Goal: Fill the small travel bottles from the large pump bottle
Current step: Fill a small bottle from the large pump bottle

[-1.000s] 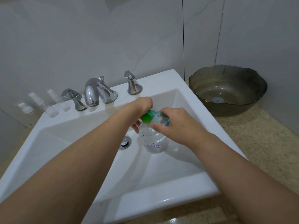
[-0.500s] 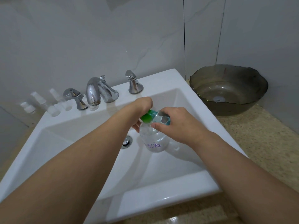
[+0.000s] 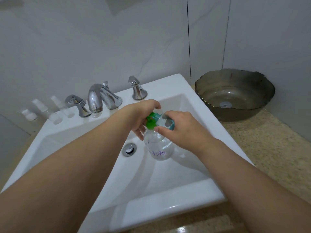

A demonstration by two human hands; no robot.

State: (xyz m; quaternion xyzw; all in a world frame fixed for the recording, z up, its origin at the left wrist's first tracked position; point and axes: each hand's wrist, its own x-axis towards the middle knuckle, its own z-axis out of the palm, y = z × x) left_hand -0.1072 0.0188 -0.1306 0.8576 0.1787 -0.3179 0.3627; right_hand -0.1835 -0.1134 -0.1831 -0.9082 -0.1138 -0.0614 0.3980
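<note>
My left hand (image 3: 143, 118) grips the green pump top (image 3: 151, 122) – my right hand (image 3: 178, 128) steadies the large bottle (image 3: 158, 145) over the sink (image 3: 168, 207) to catch drips.

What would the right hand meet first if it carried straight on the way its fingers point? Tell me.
The right hand points left, toward the left hand. Its fingers already grip the pump bottle at its green top, so that comes first; beyond it, probably the left hand.
</note>
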